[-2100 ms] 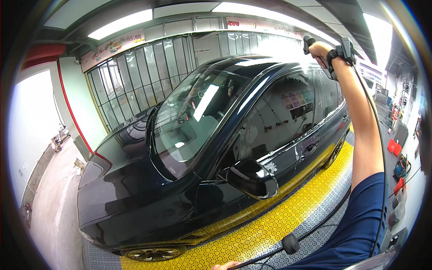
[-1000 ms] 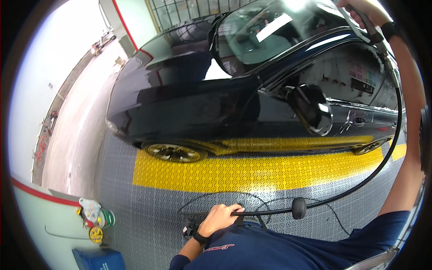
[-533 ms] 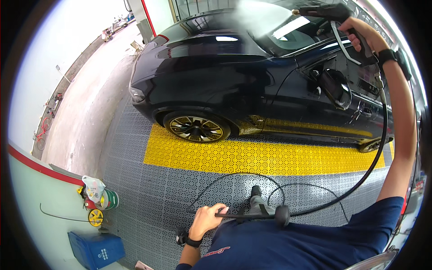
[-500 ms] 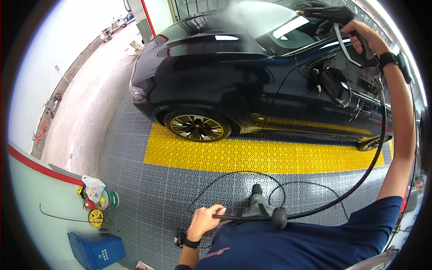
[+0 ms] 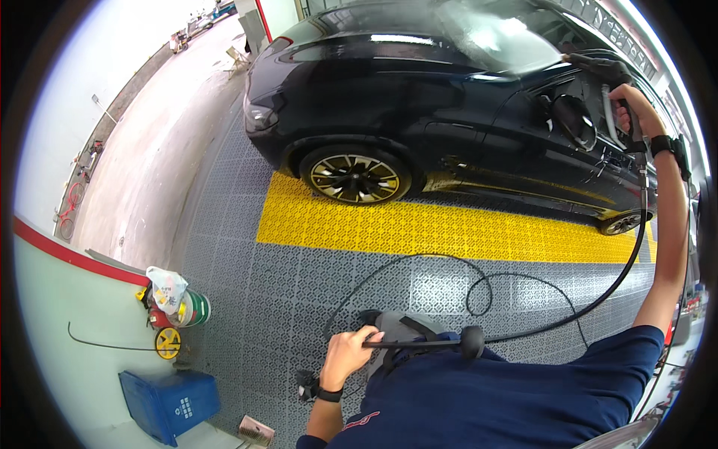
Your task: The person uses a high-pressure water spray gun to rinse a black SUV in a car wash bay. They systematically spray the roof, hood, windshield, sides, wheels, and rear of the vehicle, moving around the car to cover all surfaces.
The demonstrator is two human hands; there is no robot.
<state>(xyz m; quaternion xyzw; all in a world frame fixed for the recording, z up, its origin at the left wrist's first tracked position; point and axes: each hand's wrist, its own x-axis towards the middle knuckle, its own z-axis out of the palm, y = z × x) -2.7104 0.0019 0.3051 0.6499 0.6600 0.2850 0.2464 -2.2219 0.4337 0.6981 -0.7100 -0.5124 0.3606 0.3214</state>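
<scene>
My right hand (image 5: 637,109), raised at the upper right, is wrapped round the grip of a black pressure washer gun (image 5: 609,72). A white fan of water (image 5: 508,46) leaves its nozzle leftward and strikes the windshield area of a black car (image 5: 434,97). From the gun's grip a black hose (image 5: 624,269) curves down and across my waist, with a round black knob (image 5: 472,342) on it. My left hand (image 5: 348,355), at the lower middle, is closed round this hose. The car's front wheel (image 5: 356,179) and side mirror (image 5: 573,120) face me.
More hose (image 5: 419,257) loops over the grey grid floor (image 5: 284,299), beside a yellow strip (image 5: 419,228). At the lower left stand a blue bin (image 5: 170,406), a green-and-white bucket (image 5: 196,308) with a plastic bag (image 5: 167,288), and a yellow reel (image 5: 168,343). A wall (image 5: 67,299) rises there.
My view has shifted, so the car sits higher and further right. The gun and its spray have moved right and down in the picture. Both hands keep their holds.
</scene>
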